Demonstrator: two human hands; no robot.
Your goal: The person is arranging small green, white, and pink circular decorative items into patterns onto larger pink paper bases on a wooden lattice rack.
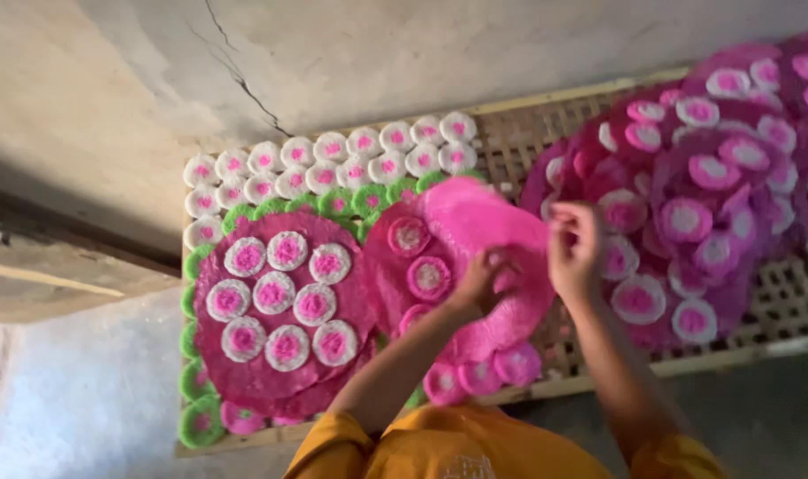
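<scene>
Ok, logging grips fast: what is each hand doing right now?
Left hand: closed, pinching the bright pink sheet.
Right hand: closed on the same sheet's edge.

One head-worn view only. We look steeply down from above our own arms onto a woven bamboo tray (pixel 546 120) set against a cracked wall (pixel 333 53). Close range; both forearms enter from the bottom edge. The frame is slightly tilted.
</scene>
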